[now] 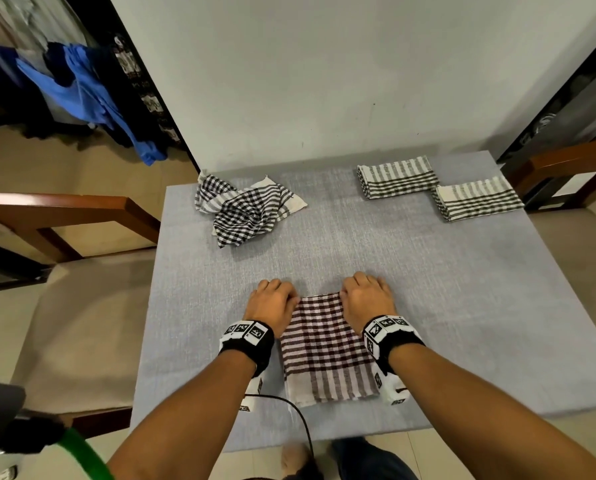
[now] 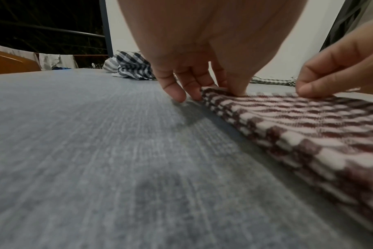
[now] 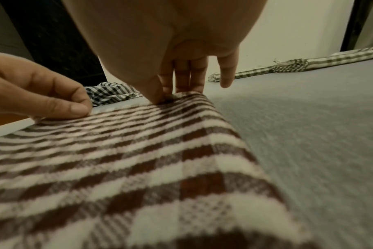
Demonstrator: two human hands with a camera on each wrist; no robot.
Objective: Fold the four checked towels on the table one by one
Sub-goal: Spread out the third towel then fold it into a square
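Note:
A maroon-and-white checked towel [image 1: 327,348] lies partly folded near the table's front edge. My left hand [image 1: 273,301] pinches its far left corner [image 2: 211,91] between thumb and fingers. My right hand [image 1: 367,296] pinches the far right corner [image 3: 181,96] the same way. A crumpled black-and-white checked towel [image 1: 244,207] lies at the back left. Two folded green-striped towels [image 1: 397,180] [image 1: 476,198] sit side by side at the back right.
The table [image 1: 428,306] has a grey-blue cloth cover and stands against a white wall. Wooden chairs [image 1: 67,216] [image 1: 566,164] flank it on both sides. A black cable [image 1: 300,420] hangs off the front edge. Clothes [image 1: 92,95] hang at the far left.

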